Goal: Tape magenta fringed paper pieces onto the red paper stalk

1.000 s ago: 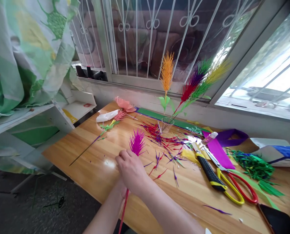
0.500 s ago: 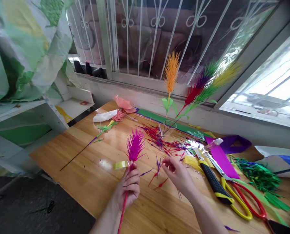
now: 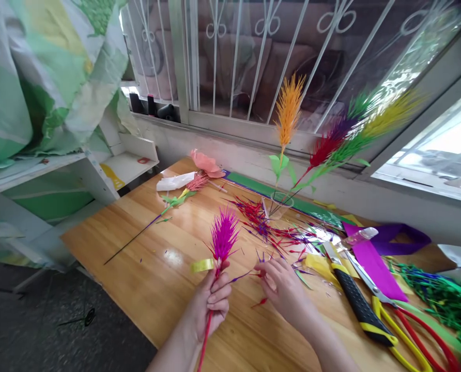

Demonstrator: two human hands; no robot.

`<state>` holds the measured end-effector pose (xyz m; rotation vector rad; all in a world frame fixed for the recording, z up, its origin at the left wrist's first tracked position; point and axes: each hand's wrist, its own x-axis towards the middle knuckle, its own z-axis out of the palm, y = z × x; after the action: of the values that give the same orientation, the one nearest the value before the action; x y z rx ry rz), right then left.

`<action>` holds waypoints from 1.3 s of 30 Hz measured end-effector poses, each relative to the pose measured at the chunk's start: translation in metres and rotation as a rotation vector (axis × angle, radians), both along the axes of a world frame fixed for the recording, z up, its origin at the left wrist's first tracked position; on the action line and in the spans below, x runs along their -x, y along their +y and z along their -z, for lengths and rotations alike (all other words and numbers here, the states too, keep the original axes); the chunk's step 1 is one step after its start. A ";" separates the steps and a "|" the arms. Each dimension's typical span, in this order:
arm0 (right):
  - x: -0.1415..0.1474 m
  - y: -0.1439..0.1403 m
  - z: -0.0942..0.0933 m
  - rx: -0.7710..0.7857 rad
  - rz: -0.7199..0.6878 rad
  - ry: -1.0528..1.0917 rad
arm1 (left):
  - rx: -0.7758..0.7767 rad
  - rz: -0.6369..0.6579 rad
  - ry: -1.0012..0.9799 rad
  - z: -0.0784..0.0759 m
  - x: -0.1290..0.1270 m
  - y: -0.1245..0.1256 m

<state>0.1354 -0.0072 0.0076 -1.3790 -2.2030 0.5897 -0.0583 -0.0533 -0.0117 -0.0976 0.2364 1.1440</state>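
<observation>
Near the bench's front edge, bare wood to its left, left hand (image 3: pixel 210 302) clenched round a magenta feathered stem (image 3: pixel 223 243), upright, yellow tape (image 3: pixel 201 265) trailing; right hand (image 3: pixel 282 289), fingers loose, touches scattered paper slivers (image 3: pixel 271 235) mid-bench; knife (image 3: pixel 360 310) lies rightward.

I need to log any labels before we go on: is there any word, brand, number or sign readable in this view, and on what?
None can be read.
Black-and-yellow utility knife: no brand or marking shows on its handle.
Yellow-and-red-handled scissors: no marking legible.
Yellow tape strip by the left hand: plain, no print.
White shelf: a small red mark and a yellow shape, too small to read.
</observation>
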 end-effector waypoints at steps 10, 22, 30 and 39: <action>0.018 0.008 -0.043 0.490 0.096 0.585 | -0.052 -0.031 0.270 -0.006 -0.005 0.002; 0.073 0.021 -0.046 0.544 -0.133 0.410 | -0.106 0.003 0.323 0.000 -0.005 0.005; 0.074 0.021 -0.041 0.479 -0.108 0.344 | -0.116 0.050 0.249 0.002 -0.003 0.007; 0.070 0.020 -0.053 0.492 -0.115 0.454 | -0.115 0.049 0.282 -0.002 -0.003 0.005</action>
<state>0.0655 0.0125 0.0609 -1.1811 -1.8385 1.4078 -0.0554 -0.0479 -0.0092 0.1715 0.4205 1.1182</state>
